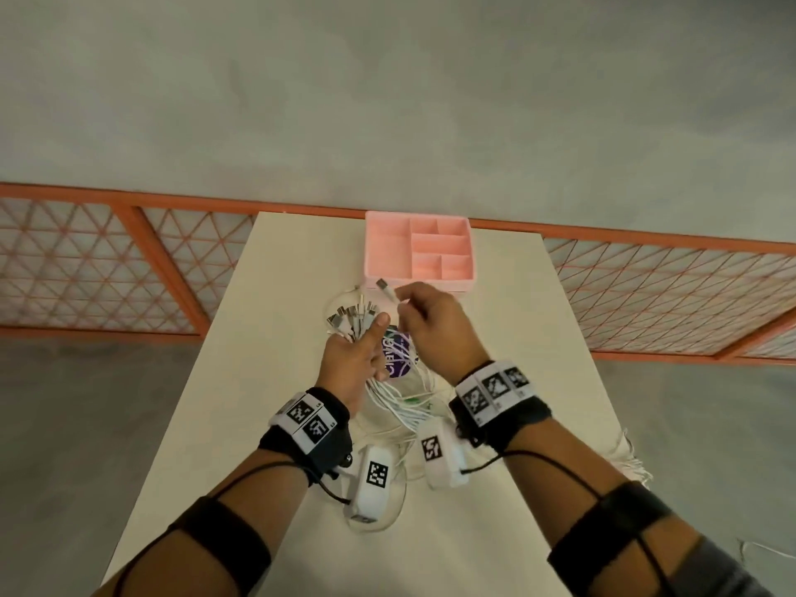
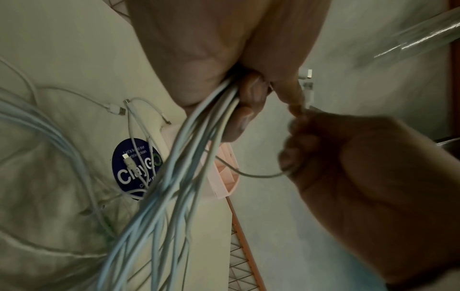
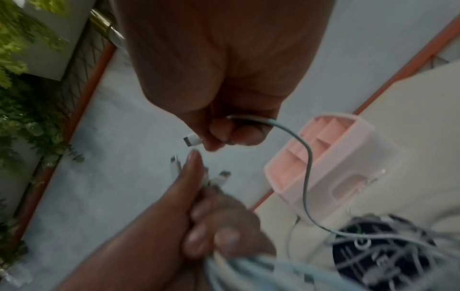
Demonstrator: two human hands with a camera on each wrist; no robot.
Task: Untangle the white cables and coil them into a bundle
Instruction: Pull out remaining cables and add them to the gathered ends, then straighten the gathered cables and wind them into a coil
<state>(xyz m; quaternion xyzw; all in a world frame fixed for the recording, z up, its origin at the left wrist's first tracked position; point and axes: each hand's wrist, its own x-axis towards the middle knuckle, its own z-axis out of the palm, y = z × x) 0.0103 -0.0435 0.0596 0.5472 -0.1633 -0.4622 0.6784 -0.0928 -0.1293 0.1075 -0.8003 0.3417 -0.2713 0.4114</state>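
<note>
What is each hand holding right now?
Left hand: closed around a bunch of white cables.
Right hand: pinching a single cable end.

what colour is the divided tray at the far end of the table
Pink; the tray shows best in the head view.
</note>
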